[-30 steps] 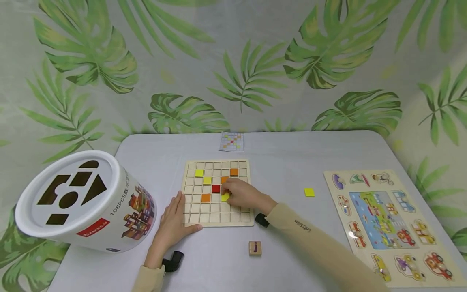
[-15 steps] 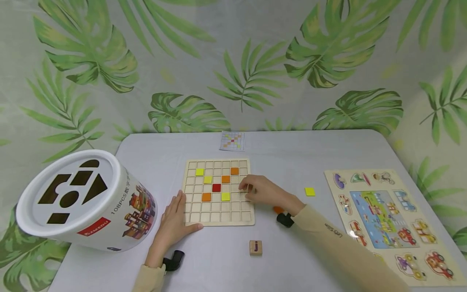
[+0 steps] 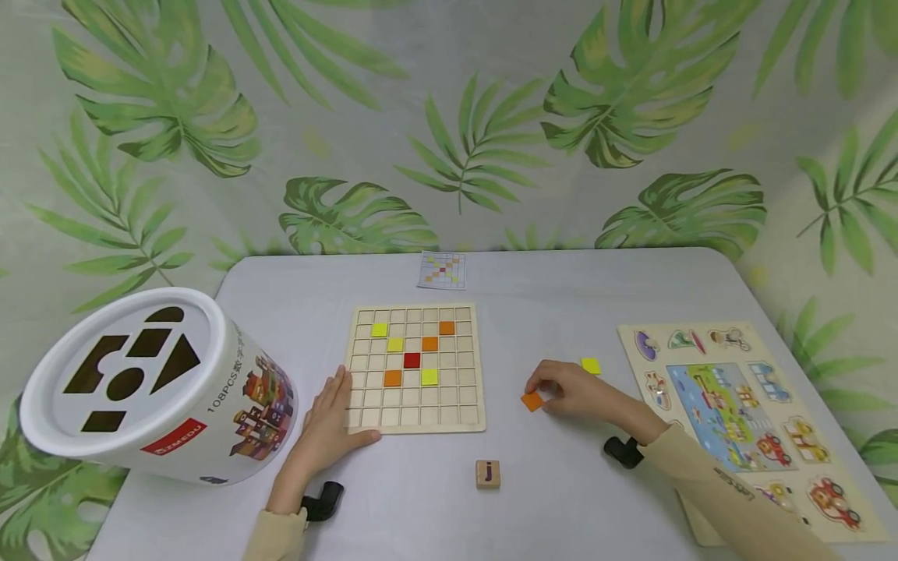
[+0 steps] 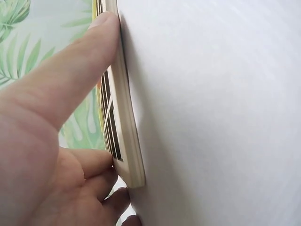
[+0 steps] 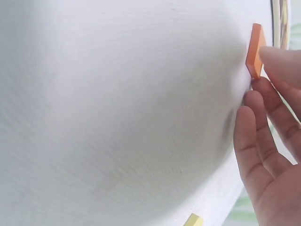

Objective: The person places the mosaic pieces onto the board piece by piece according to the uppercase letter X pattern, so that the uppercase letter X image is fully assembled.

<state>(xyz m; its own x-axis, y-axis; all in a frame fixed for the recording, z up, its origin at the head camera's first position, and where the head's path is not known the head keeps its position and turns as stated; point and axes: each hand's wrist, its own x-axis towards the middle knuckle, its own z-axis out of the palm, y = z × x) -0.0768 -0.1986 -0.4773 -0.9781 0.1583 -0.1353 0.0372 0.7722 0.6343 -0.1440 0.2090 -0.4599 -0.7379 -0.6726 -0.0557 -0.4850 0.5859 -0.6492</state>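
Observation:
A wooden grid board (image 3: 414, 417) lies on the table with yellow, orange and red square tiles in some of its cells. My left hand (image 3: 327, 421) rests against the board's near left corner, fingers along the left side and thumb on the front edge; the left wrist view shows the thumb (image 4: 89, 61) on the wooden rim. Right of the board, my right hand (image 3: 578, 392) pinches an orange tile (image 3: 532, 401) at the table surface. The thumb lies on that orange tile (image 5: 255, 52) in the right wrist view, the other fingers beside it.
A yellow tile (image 3: 591, 365) lies just behind the right hand. A letter block (image 3: 487, 474) sits nearer the front. Behind the board is a pattern card (image 3: 442, 270). A white tub (image 3: 210, 374) stands left, a picture puzzle (image 3: 645, 366) right, partly under the right arm.
My right hand has left the yellow tile on the board and moved right across the table to the orange tile, which it now pinches. My left hand stays at the board's corner.

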